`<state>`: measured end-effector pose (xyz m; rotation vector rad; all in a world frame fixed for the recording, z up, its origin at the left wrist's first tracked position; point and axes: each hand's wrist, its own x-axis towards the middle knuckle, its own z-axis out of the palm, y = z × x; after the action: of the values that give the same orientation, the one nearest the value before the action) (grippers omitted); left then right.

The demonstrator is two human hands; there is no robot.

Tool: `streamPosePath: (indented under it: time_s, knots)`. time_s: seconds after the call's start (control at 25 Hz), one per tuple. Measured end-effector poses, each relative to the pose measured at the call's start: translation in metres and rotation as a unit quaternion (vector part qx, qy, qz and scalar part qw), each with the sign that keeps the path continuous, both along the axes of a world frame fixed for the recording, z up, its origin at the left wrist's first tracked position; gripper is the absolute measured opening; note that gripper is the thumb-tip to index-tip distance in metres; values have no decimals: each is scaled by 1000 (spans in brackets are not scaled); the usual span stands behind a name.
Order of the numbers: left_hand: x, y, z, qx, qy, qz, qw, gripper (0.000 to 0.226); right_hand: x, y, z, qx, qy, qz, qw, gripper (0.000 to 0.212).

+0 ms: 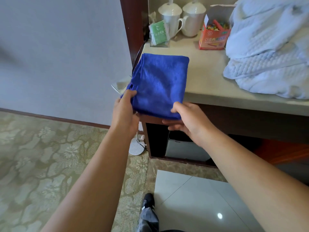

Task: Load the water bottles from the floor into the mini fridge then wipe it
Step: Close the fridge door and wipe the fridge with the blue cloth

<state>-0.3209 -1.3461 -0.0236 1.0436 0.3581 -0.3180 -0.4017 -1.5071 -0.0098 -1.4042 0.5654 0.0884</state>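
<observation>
A folded blue cloth (pixel 160 82) lies over the left front corner of the beige countertop (pixel 207 77) and hangs past its edge. My left hand (pixel 125 111) pinches the cloth's near left corner. My right hand (pixel 185 118) grips the near right corner, thumb on top and fingers underneath. Below the counter, the grey mini fridge (pixel 182 149) sits in a dark wooden recess, partly hidden by my right forearm. No water bottles are in view.
Two white lidded mugs (pixel 182 19), a green sachet holder (pixel 158 34), an orange box (pixel 214 36) and a pale blue quilted robe (pixel 270 47) sit on the counter. A white round lamp base (pixel 137 146) stands by the cabinet. Carpet lies left, tiles (pixel 192 201) below.
</observation>
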Motion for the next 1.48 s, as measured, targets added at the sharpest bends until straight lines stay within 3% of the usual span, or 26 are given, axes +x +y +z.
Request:
streamPosePath:
  time_s: [0.04, 0.12, 0.2, 0.32, 0.48, 0.68, 0.84, 0.96, 1.08, 1.28, 1.36, 1.48]
  knots:
    - [-11, 0, -1, -13, -2, -19, 1000, 34, -15, -3, -10, 25, 9, 22, 999, 12]
    - [-38, -1, -3, 46, -8, -39, 998, 37, -45, -12, -28, 71, 15, 49, 996, 21]
    - [-75, -5, -9, 117, 8, -51, 992, 26, -74, -24, -45, 140, 4, 47, 989, 32]
    - [-132, -11, -36, 114, 32, -86, 989, 17, -106, -40, -71, 192, 13, 10, 981, 40]
    - [-193, -14, -103, 116, 93, -112, 983, 28, -151, -48, -124, 137, 87, 2, 987, 29]
    - [-224, -14, -170, 194, 166, -168, 952, 28, -187, -57, -172, 74, 167, 22, 983, 23]
    - [-204, -27, -218, 289, 142, -216, 922, 58, -178, -61, -214, -7, 194, 24, 981, 24]
    - [-176, -35, -248, 302, 126, -257, 910, 26, -158, -64, -241, -36, 200, 14, 979, 34]
    - [-152, -44, -284, 330, 110, -268, 898, 13, -132, -73, -273, -73, 221, 6, 972, 31]
    - [-114, -76, -360, 398, 61, -223, 888, 14, -93, -90, -349, -125, 189, 17, 974, 28]
    - [-101, -91, -387, 395, 35, -181, 900, 22, -79, -97, -381, -139, 149, 21, 979, 31]
    - [-81, -110, -421, 434, -45, -125, 891, 36, -48, -108, -418, -172, 75, 13, 982, 35]
